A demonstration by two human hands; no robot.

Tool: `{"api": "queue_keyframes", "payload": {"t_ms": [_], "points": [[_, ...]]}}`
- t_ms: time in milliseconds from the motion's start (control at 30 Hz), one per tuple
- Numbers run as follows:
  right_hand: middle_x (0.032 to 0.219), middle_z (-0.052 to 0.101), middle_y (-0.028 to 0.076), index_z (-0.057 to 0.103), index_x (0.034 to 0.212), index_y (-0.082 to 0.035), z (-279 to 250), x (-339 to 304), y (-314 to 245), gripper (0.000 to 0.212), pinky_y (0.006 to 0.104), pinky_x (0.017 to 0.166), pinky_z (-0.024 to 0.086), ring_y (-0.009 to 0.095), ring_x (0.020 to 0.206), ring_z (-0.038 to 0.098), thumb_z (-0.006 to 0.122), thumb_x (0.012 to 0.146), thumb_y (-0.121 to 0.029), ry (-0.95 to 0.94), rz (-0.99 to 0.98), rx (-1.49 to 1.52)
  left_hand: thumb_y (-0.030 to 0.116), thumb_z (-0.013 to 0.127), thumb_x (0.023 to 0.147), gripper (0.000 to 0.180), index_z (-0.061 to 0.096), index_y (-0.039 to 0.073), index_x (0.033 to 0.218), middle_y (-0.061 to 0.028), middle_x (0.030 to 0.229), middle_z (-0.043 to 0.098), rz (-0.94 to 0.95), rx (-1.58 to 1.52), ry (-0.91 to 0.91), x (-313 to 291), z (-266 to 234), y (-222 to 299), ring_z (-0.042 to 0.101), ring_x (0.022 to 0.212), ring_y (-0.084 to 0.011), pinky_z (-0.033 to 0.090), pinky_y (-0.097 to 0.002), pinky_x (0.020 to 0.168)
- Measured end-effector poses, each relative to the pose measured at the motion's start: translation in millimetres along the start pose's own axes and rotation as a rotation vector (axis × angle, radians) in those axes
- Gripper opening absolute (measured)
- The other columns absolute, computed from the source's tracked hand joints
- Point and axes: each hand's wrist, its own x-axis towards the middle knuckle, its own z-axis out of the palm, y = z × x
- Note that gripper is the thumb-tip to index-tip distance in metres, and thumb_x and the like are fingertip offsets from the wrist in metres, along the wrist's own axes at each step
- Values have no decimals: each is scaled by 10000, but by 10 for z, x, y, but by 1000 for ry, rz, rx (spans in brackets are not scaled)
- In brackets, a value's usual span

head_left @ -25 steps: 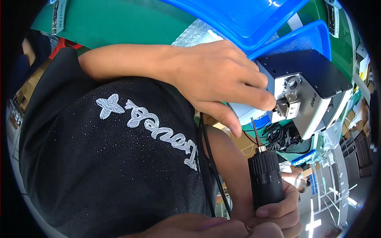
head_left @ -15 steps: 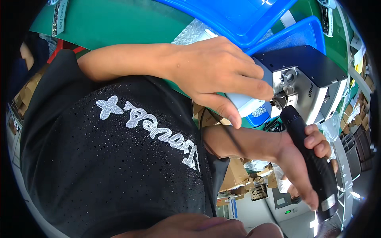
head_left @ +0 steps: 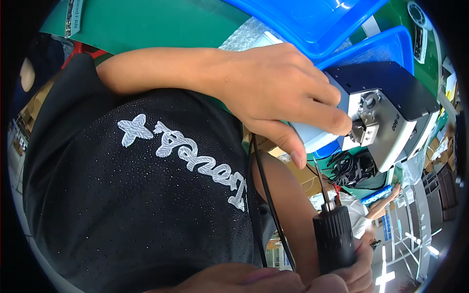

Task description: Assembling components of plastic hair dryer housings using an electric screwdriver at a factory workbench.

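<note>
My left hand (head_left: 286, 93) lies back-up against a metal-cased machine (head_left: 386, 93) with a dark top and a silver front. Its index fingertip presses beside a small metal bracket (head_left: 365, 133) on that front. The thumb hangs lower, and a pale block (head_left: 315, 137) of the machine shows between thumb and index finger. At the bottom, my right hand (head_left: 359, 268) wraps round a black electric screwdriver (head_left: 335, 239). The driver's long thin bit (head_left: 321, 183) points up and stands apart from the machine. Part of the right hand is hidden behind the driver and the picture's lower edge.
Blue plastic bins (head_left: 312, 29) stand beyond the machine on the green table (head_left: 156, 24). A coil of black cables (head_left: 349, 168) lies below the machine. One black cable (head_left: 268, 195) hangs beside my right arm. Another person's arm (head_left: 383, 207) shows in the background.
My right hand has drawn the screwdriver off the bracket, down and left in the view. My left hand remains on the machine, and both appear slightly farther right.
</note>
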Motion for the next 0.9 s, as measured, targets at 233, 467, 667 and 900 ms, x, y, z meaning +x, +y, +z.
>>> {"api": "queue_keyframes", "payload": {"t_ms": [233,467,667,900], "points": [[724,510,32,560,1083,-44,-41,18,71,729,343,518,425,153,521,503,569,797,-715,-45,117,-50,684,445,910,677,634,49,1050,-42,753,494,-8,-4,39,-31,14,28,525,591,-209,372,-331,464],[725,510,24,552,1093,-47,-50,-2,-15,596,339,528,430,148,533,507,562,846,-588,-93,188,-103,601,586,864,596,577,72,1137,-71,791,543,-80,-70,-61,9,-163,118,610,669,-282,454,-385,510],[716,506,13,540,1092,-53,43,23,-70,399,330,536,434,142,543,507,528,918,-413,-190,272,-135,638,517,901,649,608,37,1130,-71,789,529,-81,-49,32,-46,-78,102,559,617,-263,418,-363,516],[764,525,34,494,1239,-39,-151,-26,-88,331,365,596,459,181,596,521,498,995,-261,-172,241,134,584,631,836,580,608,85,1132,-69,795,562,2,147,-60,66,-540,322,584,636,-260,438,-367,522]]}}
